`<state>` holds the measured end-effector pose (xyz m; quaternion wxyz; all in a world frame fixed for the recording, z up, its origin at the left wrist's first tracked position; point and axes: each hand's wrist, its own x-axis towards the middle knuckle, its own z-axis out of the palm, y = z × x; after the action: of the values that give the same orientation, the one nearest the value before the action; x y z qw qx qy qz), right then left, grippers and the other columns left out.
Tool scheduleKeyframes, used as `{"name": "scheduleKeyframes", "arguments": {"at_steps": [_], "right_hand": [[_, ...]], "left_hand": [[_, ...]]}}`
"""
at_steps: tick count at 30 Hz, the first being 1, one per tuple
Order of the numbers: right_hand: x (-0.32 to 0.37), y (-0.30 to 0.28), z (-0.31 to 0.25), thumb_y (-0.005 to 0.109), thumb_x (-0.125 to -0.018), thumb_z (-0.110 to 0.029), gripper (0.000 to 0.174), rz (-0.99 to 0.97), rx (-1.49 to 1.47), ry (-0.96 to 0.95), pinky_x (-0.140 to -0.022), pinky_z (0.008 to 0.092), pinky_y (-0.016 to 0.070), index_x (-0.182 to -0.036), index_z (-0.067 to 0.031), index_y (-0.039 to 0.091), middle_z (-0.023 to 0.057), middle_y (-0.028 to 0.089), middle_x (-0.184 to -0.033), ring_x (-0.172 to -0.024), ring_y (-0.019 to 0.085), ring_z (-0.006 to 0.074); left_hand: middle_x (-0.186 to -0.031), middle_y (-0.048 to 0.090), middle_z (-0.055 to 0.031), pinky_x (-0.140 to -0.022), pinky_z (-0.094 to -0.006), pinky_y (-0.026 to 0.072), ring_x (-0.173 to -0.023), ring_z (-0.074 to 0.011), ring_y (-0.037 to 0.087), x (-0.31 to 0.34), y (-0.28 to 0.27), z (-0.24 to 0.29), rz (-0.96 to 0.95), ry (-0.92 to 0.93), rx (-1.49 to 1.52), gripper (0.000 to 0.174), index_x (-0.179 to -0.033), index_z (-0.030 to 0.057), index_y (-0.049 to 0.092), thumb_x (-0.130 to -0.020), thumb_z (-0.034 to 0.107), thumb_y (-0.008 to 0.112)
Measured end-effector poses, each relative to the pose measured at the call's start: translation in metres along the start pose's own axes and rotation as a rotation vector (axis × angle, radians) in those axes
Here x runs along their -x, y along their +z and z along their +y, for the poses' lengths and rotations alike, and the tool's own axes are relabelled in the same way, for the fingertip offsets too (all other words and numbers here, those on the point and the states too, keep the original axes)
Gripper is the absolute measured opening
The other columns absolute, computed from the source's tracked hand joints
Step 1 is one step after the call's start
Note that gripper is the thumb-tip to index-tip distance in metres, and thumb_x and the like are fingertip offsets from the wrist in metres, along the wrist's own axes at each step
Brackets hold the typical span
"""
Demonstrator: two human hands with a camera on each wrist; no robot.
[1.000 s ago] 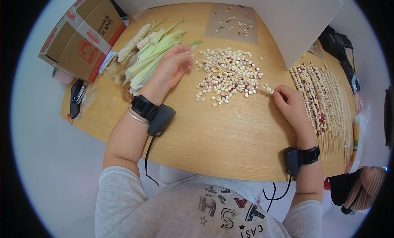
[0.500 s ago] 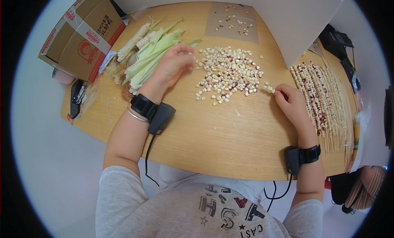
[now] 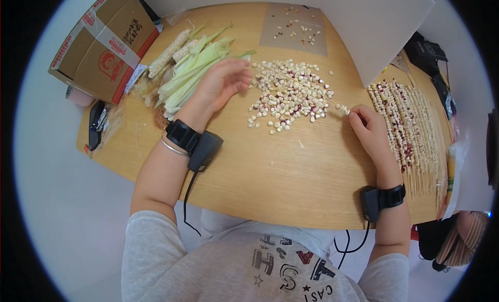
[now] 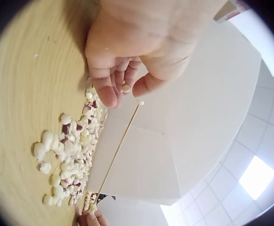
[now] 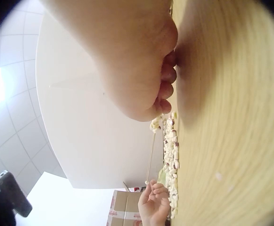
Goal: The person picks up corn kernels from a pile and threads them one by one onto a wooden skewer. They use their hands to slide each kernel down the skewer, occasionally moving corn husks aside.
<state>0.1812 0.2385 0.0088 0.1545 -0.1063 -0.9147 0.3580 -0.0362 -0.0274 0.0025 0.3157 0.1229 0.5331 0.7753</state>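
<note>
You are working at one wooden table (image 3: 260, 187), with one cardboard box (image 3: 104, 47) standing at the far left. At the right, loaded skewers (image 3: 405, 125) are lying side by side, too tightly packed to count. Green husks (image 3: 191, 73) are lying left of the middle, with two corn cobs (image 3: 170, 55) showing beside them. One pile of loose kernels (image 3: 296, 112) is spreading between your two hands, too many to count. Your left hand (image 3: 224, 83) is hovering at the pile's left, thumb and forefinger parted, the other fingers loosely bent. Your right hand (image 3: 371, 133) is staying low at the right, fingers curling in and pinching the near right end of one skewer (image 4: 116, 153). That skewer is slanting above the pile, from far left to near right. Some threaded kernels (image 3: 343, 109) are sitting just beside your right hand, partly hidden. One tip kernel (image 4: 140, 102) is sitting at the far left end, near your left thumb, and one single kernel (image 4: 126, 88) is showing at your left fingers
</note>
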Motion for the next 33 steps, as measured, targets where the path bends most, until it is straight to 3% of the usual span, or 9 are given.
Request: {"name": "scheduleKeyframes", "arguments": {"at_steps": [12, 17, 25, 33], "right_hand": [[0.0001, -0.002, -0.0054, 0.055, -0.083, -0.015, 0.017, -0.041, 0.054, -0.004, -0.052, 0.0286, 0.0403, -0.083, 0.0007, 0.06, 0.0112, 0.054, -0.06, -0.053, 0.05, 0.0165], [0.0007, -0.0011, -0.0034, 0.055, -0.082, -0.015, 0.016, -0.039, 0.057, -0.024, -0.052, 0.0294, 0.0403, -0.082, 0.0008, 0.06, 0.0116, 0.054, -0.06, -0.053, 0.05, 0.0176], [0.0002, -0.0015, -0.0031, 0.054, -0.08, -0.015, 0.016, -0.053, 0.077, -0.002, -0.053, 0.0311, 0.041, -0.082, 0.0005, 0.059, 0.0135, 0.055, -0.062, -0.054, 0.052, 0.0213], [0.001, -0.0004, 0.0006, 0.054, -0.08, -0.014, 0.015, -0.057, 0.066, 0.008, -0.053, 0.0307, 0.0405, -0.081, 0.0003, 0.059, 0.0129, 0.054, -0.061, -0.054, 0.051, 0.0201]], "left_hand": [[-0.074, 0.058, -0.0049, -0.055, -0.0196, 0.0451, -0.061, -0.0087, 0.053, 0.0003, 0.0042, -0.0049, -0.038, 0.005, 0.066, 0.012, -0.092, 0.0017, 0.056, -0.085, 0.012, 0.058], [-0.071, 0.057, -0.0018, -0.051, -0.0172, 0.0407, -0.063, -0.0073, 0.054, 0.0002, 0.0029, -0.006, -0.028, -0.011, 0.118, 0.006, -0.085, 0.006, 0.057, -0.082, 0.009, 0.061], [-0.07, 0.056, -0.0011, -0.051, -0.0172, 0.0413, -0.061, -0.0068, 0.053, 0.0042, 0.0068, 0.0003, -0.066, -0.025, 0.11, 0.007, -0.081, 0.0071, 0.055, -0.081, 0.008, 0.062], [-0.066, 0.056, -0.0017, -0.05, -0.0162, 0.0408, -0.059, -0.0068, 0.051, 0.0047, 0.0071, 0.0007, -0.148, -0.037, 0.112, 0.005, -0.081, 0.007, 0.056, -0.082, 0.008, 0.061]]}}
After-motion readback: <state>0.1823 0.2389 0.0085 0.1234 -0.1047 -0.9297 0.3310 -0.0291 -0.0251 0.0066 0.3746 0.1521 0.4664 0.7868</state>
